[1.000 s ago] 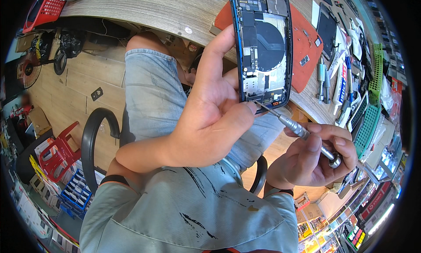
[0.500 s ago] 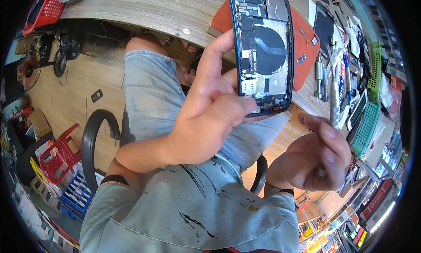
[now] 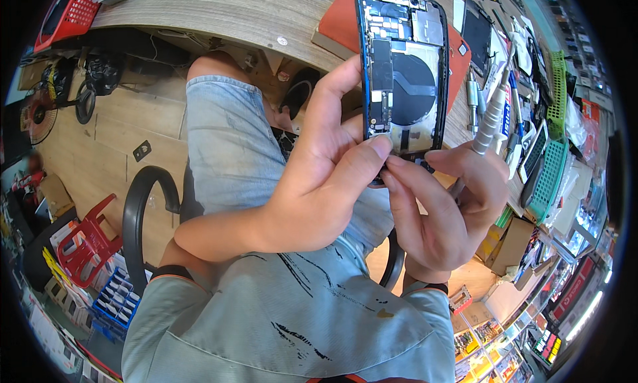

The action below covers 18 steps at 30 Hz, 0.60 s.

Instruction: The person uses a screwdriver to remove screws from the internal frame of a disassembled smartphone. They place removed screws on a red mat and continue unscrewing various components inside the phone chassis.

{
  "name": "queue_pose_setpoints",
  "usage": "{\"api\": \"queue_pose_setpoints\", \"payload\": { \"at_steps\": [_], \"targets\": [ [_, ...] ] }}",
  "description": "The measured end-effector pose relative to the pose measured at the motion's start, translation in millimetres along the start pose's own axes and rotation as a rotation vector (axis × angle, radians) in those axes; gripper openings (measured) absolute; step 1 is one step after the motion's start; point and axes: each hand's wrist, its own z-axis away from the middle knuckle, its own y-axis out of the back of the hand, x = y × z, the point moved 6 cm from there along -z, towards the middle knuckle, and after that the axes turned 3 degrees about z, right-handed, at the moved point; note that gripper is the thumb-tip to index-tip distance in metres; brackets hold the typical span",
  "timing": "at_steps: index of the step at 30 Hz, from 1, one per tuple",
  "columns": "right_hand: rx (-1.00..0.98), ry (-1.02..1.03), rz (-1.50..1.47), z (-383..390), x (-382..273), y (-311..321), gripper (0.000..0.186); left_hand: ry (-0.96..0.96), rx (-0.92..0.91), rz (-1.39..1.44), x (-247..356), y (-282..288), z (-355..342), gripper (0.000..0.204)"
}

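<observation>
My left hand (image 3: 319, 177) holds an opened blue smartphone (image 3: 404, 71) upright, its back removed so the boards, black round coil and battery area show. My left thumb presses at the phone's lower edge. My right hand (image 3: 445, 210) has come up under the phone. Its index finger and thumb pinch at the bottom edge, touching my left thumb. A silver screwdriver (image 3: 488, 120) is tucked in that same hand, its handle pointing up beside the phone.
An orange work mat (image 3: 345, 17) lies on the wooden bench (image 3: 219, 11) behind the phone. Tools, phone parts and green trays (image 3: 555, 164) crowd the right side. A red basket (image 3: 66, 14) sits far left. Below are a black chair arm (image 3: 143, 203) and a red stool (image 3: 86, 240).
My right hand has risen from lower right to the phone's bottom edge. The screwdriver swung from pointing at the phone to standing upright in that hand. The phone stayed in my left hand.
</observation>
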Motion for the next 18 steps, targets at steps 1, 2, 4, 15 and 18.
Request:
{"api": "queue_pose_setpoints", "payload": {
  "at_steps": [1, 2, 4, 15, 18],
  "targets": [
    [-0.016, 0.010, 0.018, 1, -2, 1, 0.036, 0.005, -0.008, 0.007, 0, -1, 2, 0.067],
    [-0.022, 0.023, 0.027, 1, -4, 2, 0.036, 0.009, -0.016, 0.013, 1, -1, 3, 0.067],
    [-0.022, 0.055, 0.030, 3, -8, 2, 0.037, 0.019, 0.002, 0.036, 0, -1, 7, 0.065],
    [-0.043, 0.019, 0.037, 19, -12, 3, 0.032, 0.246, 0.153, 0.184, -14, 4, 30, 0.054],
    [-0.066, -0.043, 0.046, 19, -13, 7, 0.027, 0.317, 0.141, 0.086, -13, 7, 36, 0.053]
  ]
}}
